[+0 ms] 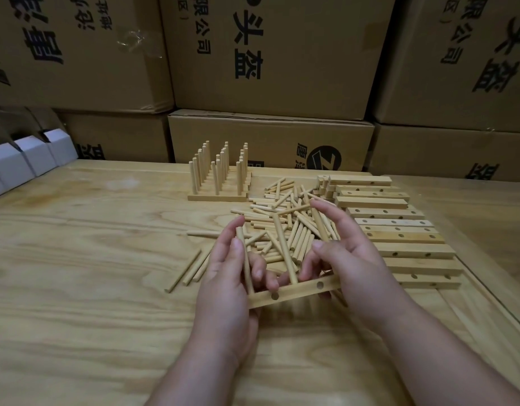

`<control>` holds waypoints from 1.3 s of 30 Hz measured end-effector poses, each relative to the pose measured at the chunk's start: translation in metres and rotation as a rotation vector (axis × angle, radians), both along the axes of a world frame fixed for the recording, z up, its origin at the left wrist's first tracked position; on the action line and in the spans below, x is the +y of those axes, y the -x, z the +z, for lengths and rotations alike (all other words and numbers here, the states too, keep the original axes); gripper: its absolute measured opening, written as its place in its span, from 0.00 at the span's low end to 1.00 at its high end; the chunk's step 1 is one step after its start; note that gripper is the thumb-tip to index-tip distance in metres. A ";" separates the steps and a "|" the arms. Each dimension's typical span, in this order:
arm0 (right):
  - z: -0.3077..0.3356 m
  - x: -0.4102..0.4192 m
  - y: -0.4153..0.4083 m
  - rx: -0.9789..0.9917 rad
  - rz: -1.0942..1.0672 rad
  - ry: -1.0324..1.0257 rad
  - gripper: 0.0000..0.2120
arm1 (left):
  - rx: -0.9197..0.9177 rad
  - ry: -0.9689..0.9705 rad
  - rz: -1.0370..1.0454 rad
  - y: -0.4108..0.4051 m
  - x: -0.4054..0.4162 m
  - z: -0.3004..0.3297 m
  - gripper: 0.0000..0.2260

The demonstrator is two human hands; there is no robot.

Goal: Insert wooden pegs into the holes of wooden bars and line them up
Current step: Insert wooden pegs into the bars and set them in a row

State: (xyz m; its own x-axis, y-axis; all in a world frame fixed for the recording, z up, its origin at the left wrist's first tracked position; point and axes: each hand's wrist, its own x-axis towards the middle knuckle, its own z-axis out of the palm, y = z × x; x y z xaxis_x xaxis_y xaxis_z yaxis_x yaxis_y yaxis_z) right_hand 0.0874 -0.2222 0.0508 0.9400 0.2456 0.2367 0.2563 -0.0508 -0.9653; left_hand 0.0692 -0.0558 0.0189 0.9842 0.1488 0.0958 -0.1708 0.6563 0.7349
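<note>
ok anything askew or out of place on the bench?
Mostly tidy. A few pegs lie apart on the table, left of the loose pile. The stack of bars on the right is fanned unevenly.

Cardboard boxes, stacked behind the table, black print.
- Upper middle box: large characters "头盔", turned sideways; smaller "限公司" beside them.
- Upper right box: the same "头盔" and "限公司", tilted.
- Lower middle box: round black logo with a "Z"-like mark; neighbouring characters cut off.
- Upper left box: large characters, partly cut off, not readable.
</note>
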 end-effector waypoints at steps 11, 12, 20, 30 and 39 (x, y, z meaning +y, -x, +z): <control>-0.008 0.005 -0.001 0.007 -0.065 0.062 0.23 | 0.028 -0.096 0.131 -0.002 -0.004 -0.003 0.13; -0.008 0.005 -0.001 0.006 -0.068 0.064 0.23 | 0.031 -0.102 0.140 -0.002 -0.004 -0.003 0.14; -0.011 0.005 -0.002 0.006 -0.083 0.036 0.23 | 0.034 -0.119 0.185 -0.001 -0.006 -0.006 0.13; -0.011 0.007 0.000 -0.025 -0.127 0.055 0.23 | -0.011 -0.115 0.182 0.003 -0.006 -0.005 0.15; -0.002 0.013 0.007 -0.200 -0.333 -0.078 0.05 | 0.110 0.018 0.266 -0.001 -0.002 -0.005 0.13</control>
